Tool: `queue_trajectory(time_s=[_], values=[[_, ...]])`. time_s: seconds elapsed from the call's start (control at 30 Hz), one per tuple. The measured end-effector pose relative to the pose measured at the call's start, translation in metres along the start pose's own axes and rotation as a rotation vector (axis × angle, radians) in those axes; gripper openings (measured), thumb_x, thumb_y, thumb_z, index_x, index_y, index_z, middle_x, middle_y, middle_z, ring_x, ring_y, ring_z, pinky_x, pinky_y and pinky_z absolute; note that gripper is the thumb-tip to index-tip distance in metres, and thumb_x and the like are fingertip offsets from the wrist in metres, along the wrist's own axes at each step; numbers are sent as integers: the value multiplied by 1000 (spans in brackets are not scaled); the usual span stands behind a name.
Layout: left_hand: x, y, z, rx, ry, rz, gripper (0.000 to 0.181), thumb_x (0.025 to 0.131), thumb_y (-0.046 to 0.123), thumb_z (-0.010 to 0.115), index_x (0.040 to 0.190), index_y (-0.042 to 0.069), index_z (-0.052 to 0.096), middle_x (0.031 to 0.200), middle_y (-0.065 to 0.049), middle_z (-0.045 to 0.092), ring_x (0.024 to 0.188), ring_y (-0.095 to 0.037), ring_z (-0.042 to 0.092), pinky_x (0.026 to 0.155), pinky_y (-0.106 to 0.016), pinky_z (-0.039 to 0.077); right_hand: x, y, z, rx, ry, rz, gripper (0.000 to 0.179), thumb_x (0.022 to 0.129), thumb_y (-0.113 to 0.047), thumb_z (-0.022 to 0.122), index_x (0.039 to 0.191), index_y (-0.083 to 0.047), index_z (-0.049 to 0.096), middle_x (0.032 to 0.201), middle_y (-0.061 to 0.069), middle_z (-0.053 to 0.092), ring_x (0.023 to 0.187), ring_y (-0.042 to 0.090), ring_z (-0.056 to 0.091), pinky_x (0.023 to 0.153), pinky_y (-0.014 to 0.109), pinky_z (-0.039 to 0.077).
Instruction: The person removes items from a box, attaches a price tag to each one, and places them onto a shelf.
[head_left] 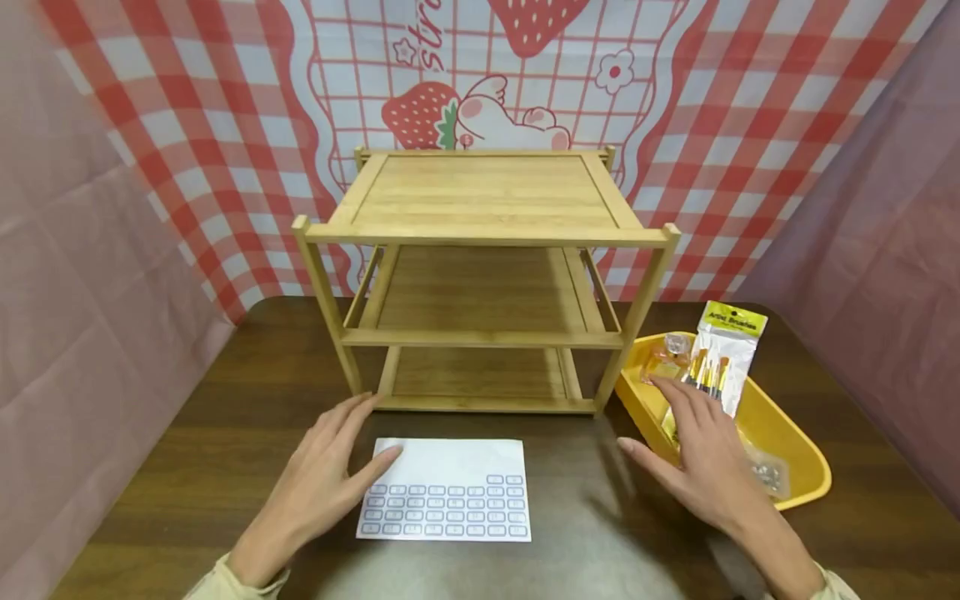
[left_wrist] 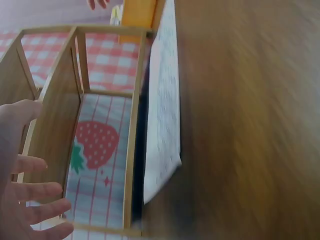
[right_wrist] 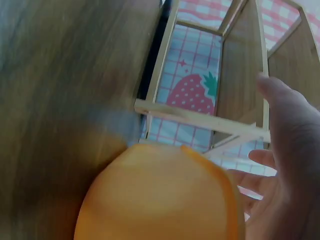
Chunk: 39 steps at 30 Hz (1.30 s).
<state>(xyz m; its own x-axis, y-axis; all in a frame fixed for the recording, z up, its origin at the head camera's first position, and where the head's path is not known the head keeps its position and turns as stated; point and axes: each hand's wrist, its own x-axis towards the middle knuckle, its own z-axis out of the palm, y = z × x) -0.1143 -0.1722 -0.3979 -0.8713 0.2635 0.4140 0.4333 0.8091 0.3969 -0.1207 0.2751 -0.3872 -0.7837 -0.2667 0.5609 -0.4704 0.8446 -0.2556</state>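
Note:
My left hand [head_left: 318, 475] hovers at the left side of a white sheet [head_left: 457, 458] printed with rows of small blue boxes. Its thumb overlaps the sheet's upper left corner in the head view, and the fingers are spread and hold nothing. My right hand [head_left: 708, 458] is over the left part of a yellow tray [head_left: 802, 446], also with loose, spread fingers. In the right wrist view nothing lies in the fingers of that hand [right_wrist: 285, 165]. Behind the sheet stands a three-tier wooden rack [head_left: 487, 192] with bare shelves.
The tray holds a pack of artist brushes [head_left: 735, 333], a small bottle with a faceted stopper [head_left: 666, 362] and a clear pouch [head_left: 768, 473]. It stands right beside the rack's right leg. A strawberry-patterned cloth [head_left: 225, 125] hangs behind the dark wooden table [head_left: 187, 467].

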Motion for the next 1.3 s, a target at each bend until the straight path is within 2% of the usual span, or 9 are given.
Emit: queue_trajectory(time_s=[0.13, 0.23, 0.37, 0.53, 0.63, 0.73, 0.87, 1.13, 1.3], values=[[10, 14, 6, -152, -31, -43, 62, 96, 39, 74, 146, 7, 56, 143, -15, 58, 130, -37, 54, 105, -61, 46, 3, 7, -3, 66, 58, 60, 65, 89, -25, 82, 139, 4, 52, 127, 26, 59, 114, 46, 53, 91, 62, 41], [16, 24, 13, -282, -56, -57, 53, 98, 35, 72, 142, 7, 60, 137, -12, 63, 124, -32, 59, 103, -58, 48, 4, 14, -4, 108, 82, 108, 57, 90, -16, 80, 133, 9, 54, 122, 29, 59, 110, 47, 53, 88, 60, 41], [24, 34, 25, -439, -87, -46, 44, 99, 27, 72, 134, 2, 64, 128, -11, 68, 116, -29, 63, 100, -52, 52, 6, 22, -7, 159, 74, 192, 52, 92, -12, 78, 131, 13, 54, 120, 32, 58, 108, 49, 54, 89, 62, 41], [32, 45, 37, -567, -141, -51, 43, 100, 23, 71, 133, -2, 63, 124, -15, 69, 113, -30, 66, 99, -46, 54, 6, 31, -13, 174, 45, 300, 52, 95, -13, 74, 133, 13, 50, 119, 34, 57, 106, 50, 56, 84, 60, 44], [36, 51, 42, -646, -177, -58, 43, 101, 23, 69, 134, -3, 62, 123, -17, 69, 111, -30, 66, 98, -44, 54, 6, 36, -16, 155, 31, 357, 53, 96, -16, 73, 135, 11, 50, 120, 34, 58, 107, 49, 58, 80, 47, 46], [40, 55, 48, -714, -217, -58, 43, 103, 23, 67, 135, -4, 60, 123, -17, 68, 110, -27, 66, 98, -40, 55, 5, 40, -18, 142, 22, 396, 54, 97, -19, 72, 136, 10, 50, 121, 33, 59, 107, 48, 58, 76, 34, 43], [44, 58, 56, -762, -262, -59, 42, 104, 23, 65, 137, -3, 59, 125, -17, 68, 113, -24, 65, 100, -38, 53, 4, 45, -19, 142, 3, 435, 56, 99, -23, 71, 138, 10, 49, 121, 32, 59, 108, 46, 58, 76, 30, 41], [51, 71, 64, -805, -292, -71, 42, 104, 23, 65, 137, -1, 59, 124, -16, 69, 114, -25, 66, 99, -36, 53, 4, 50, -22, 131, -37, 492, 60, 101, -28, 68, 140, 11, 45, 122, 35, 56, 108, 48, 57, 76, 41, 42], [57, 77, 70, -816, -285, -49, 41, 103, 22, 65, 136, -2, 60, 123, -16, 69, 112, -25, 67, 98, -35, 54, 4, 53, -24, 135, -61, 527, 62, 101, -29, 67, 140, 13, 42, 123, 36, 53, 110, 50, 55, 80, 51, 46]])
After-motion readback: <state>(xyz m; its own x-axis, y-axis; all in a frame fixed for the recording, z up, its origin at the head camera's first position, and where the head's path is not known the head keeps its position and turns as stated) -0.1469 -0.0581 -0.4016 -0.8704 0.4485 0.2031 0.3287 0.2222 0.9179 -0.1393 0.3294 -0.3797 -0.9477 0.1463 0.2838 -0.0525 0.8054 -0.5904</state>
